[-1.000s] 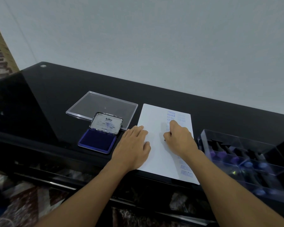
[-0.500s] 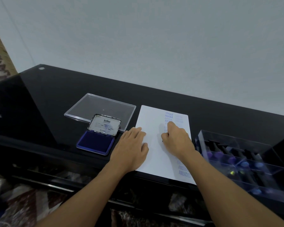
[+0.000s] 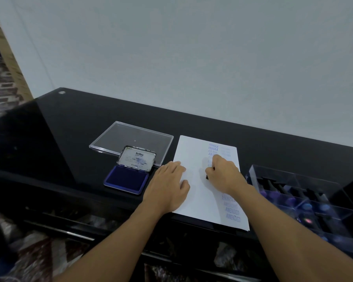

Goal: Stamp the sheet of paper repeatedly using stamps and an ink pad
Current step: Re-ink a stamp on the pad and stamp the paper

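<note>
A white sheet of paper (image 3: 194, 157) lies on the black glass table, with blue stamped words down its right side. My left hand (image 3: 167, 188) rests flat on the sheet's left edge, fingers spread. My right hand (image 3: 224, 176) is closed around a small dark stamp (image 3: 207, 177) and presses it onto the middle of the sheet; only a corner of the stamp shows. The open ink pad (image 3: 126, 179), blue with a silver lid propped up, sits to the left of the sheet.
A clear plastic lid (image 3: 130, 137) lies flat behind the ink pad. At the right stands a clear compartment box (image 3: 306, 200) holding several stamps with purple tops. The table's front edge (image 3: 110, 208) runs beneath my wrists.
Both hands stay in place on the sheet. The view has shifted slightly as my head moved.
</note>
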A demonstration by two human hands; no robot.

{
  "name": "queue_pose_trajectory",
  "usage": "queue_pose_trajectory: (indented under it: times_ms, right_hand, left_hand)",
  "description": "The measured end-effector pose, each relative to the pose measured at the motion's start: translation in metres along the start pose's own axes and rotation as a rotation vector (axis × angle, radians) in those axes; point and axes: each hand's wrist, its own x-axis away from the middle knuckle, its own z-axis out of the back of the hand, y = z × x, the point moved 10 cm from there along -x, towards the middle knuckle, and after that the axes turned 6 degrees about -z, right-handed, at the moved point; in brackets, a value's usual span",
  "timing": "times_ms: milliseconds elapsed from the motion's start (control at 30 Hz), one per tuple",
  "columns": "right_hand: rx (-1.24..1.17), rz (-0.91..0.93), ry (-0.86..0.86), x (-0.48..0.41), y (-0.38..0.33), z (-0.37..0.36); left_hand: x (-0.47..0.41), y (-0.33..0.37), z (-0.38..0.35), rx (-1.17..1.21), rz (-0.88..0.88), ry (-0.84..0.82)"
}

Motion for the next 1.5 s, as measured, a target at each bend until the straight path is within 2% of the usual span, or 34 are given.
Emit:
queue_pose_trajectory:
  times_ms: [67, 300, 733, 1033, 1300, 1500]
  right_hand:
    - [-0.017, -0.002, -0.002, 0.001, 0.0, 0.007]
    - [-0.177, 0.066, 0.161, 0.011, -0.013, 0.074]
    - [-0.126, 0.106, 0.201, 0.024, -0.013, 0.098]
    - [-0.119, 0.114, 0.229, 0.05, -0.006, 0.119]
    - [-0.11, 0.15, 0.235, 0.071, -0.016, 0.132]
    - [-0.134, 0.213, 0.201, 0.081, -0.054, 0.122]
  left_hand:
    - [0.0, 0.0, 0.001, 0.002, 0.003, 0.005]
    - [-0.001, -0.004, -0.002, 0.014, 0.024, 0.004]
    - [-0.001, -0.006, -0.003, 0.032, 0.02, 0.027]
    - [0.0, -0.009, -0.001, 0.187, 0.038, -0.025]
    - [0.01, -0.002, 0.044, 0.223, 0.037, 0.005]
    - [0.025, -0.03, 0.107, 0.158, 0.07, 0.126]
